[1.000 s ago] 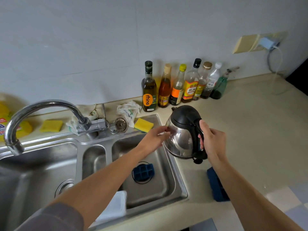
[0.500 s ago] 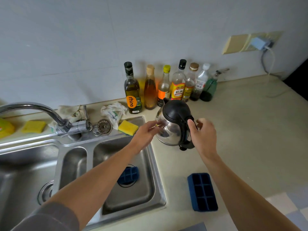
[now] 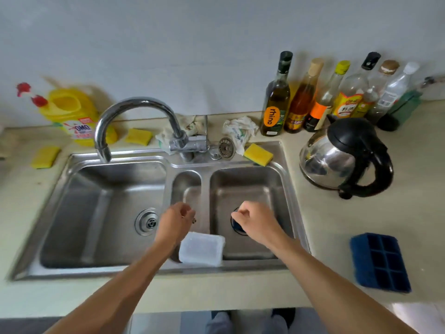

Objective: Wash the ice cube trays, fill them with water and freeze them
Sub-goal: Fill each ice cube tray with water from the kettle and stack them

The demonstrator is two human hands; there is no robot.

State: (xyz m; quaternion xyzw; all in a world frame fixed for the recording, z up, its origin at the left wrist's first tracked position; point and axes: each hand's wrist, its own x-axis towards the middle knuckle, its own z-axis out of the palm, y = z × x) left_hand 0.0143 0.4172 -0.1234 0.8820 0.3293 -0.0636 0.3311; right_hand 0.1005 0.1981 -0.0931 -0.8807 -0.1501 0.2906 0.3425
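The dark blue silicone ice cube tray (image 3: 380,262) is lying flat on the beige counter (image 3: 337,237), right of the steel double sink (image 3: 96,270). A second blue tray (image 3: 237,227) is sitting in the right basin, mostly hidden. The left hand (image 3: 174,221) and the right hand (image 3: 257,220) are hovering above the sink, fingers curled, gripping nothing. A steel kettle with a black handle (image 3: 346,155) is standing behind.

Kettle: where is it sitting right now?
Head view, right side: the kettle stands on the counter just right of the sink, in front of the row of bottles.

The ice cube tray (image 3: 380,262) is dark blue, the sponge (image 3: 258,154) yellow, the kettle (image 3: 337,157) silver and black.
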